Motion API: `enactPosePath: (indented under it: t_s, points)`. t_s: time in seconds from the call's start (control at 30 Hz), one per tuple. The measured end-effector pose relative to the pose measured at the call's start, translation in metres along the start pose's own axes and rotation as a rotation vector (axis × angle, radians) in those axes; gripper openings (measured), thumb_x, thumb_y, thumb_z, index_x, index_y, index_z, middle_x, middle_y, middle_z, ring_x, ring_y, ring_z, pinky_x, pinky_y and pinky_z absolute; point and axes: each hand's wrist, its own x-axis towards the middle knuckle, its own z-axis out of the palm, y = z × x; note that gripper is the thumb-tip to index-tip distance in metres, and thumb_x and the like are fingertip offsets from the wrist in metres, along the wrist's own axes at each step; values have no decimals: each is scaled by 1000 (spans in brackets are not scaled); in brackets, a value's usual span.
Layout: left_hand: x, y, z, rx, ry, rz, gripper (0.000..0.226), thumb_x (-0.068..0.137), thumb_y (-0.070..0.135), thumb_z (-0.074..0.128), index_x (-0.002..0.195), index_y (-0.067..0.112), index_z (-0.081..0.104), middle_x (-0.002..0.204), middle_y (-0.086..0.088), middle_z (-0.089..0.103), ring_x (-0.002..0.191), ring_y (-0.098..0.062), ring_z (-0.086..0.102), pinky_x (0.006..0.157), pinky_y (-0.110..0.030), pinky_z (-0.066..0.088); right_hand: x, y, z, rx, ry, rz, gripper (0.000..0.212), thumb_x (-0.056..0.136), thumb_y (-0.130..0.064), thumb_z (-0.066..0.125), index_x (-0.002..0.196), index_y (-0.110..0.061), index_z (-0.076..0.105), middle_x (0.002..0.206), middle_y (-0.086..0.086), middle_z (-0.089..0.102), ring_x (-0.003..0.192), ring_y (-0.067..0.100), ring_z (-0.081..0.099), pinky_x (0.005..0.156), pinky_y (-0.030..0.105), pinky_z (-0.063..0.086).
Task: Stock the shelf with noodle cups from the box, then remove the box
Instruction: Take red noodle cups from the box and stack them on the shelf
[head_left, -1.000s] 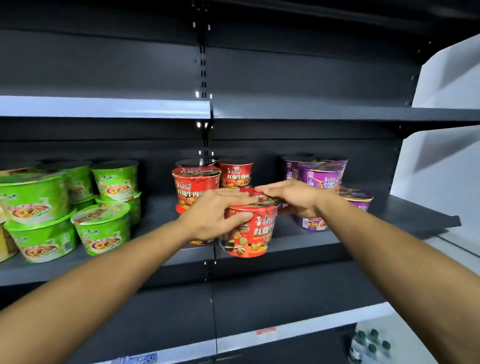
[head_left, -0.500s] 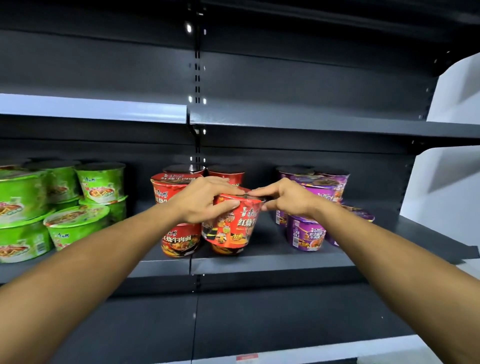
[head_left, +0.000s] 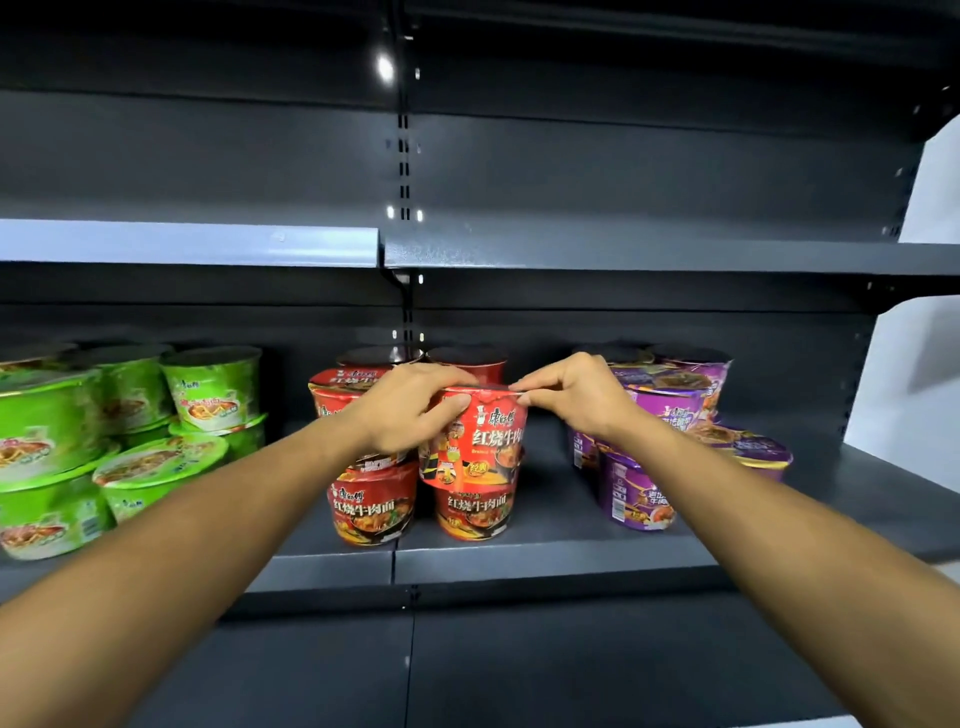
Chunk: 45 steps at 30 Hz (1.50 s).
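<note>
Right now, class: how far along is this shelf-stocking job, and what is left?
Done: green cups, purple cups and red cups stand on the shelf. In hand: the left hand grips and the right hand pinches a tilted red cup above a lower red cup. Left: seat it, release; the box is out of view.

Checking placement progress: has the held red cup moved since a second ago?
Yes. The held red cup moved back from the shelf's front edge and up, now over the lower red cup.
</note>
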Motion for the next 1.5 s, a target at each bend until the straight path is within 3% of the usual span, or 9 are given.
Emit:
enactPosePath:
  t_s: [0.23,0.4,0.5,0.67,0.83,1.0,1.23,1.4,1.5]
  points:
    - [25,-4,12,191,-56,38,45,96,31,38,138,15,45,133,-6,55,122,-21,49,104,-34,38,22,7,7,-225,38,-111,16,84,-16,70,98,-12,76,101,1,73,95,12,66,86,18,47]
    - [39,-2,14,329,-79,77,44,90,39,49,127,15,53,125,-5,60,115,-24,54,93,-36,47,26,-1,30,-291,54,-238,14,79,-20,73,90,-13,77,92,1,71,84,17,65,80,30,51]
    - [42,-7,14,358,-111,79,41,89,43,51,121,16,57,123,-4,62,108,-24,59,88,-37,50,31,-6,38,-234,15,-209,12,78,-21,75,88,-14,75,91,-1,65,84,15,62,80,35,51]
    - [48,-15,6,325,-229,66,62,85,43,61,140,19,45,138,-1,54,119,-22,55,95,-35,48,33,0,32,-138,-178,-39,36,76,-17,76,110,-22,66,116,-2,60,104,14,58,88,33,53]
    - [59,-20,2,381,-318,35,78,79,49,68,145,23,36,135,-1,57,117,-22,57,93,-38,50,37,3,33,-211,-278,12,59,82,-17,71,137,-20,50,140,-1,51,122,16,52,99,29,47]
    - [64,-21,2,462,-385,23,74,81,50,67,143,22,39,130,-3,60,113,-24,59,90,-39,51,40,6,31,-156,-332,55,58,84,-12,68,138,-23,48,140,0,51,124,17,51,98,27,46]
    - [61,-29,3,398,-314,7,65,83,63,55,139,32,45,128,-1,61,114,-24,57,94,-40,49,46,13,31,-77,-327,103,58,81,-6,70,134,-25,54,134,0,55,120,15,53,97,28,47]
    - [57,-31,2,406,-330,20,69,86,48,63,146,29,35,144,-2,46,127,-23,47,102,-38,43,53,15,33,-67,-322,106,56,79,-1,69,128,-24,57,129,1,57,114,13,54,92,25,48]
    - [56,-35,2,428,-343,-17,76,84,49,64,148,30,28,142,-3,48,126,-24,49,100,-40,45,55,16,34,-67,-330,113,57,78,-4,71,128,-26,55,129,1,57,112,14,55,91,26,49]
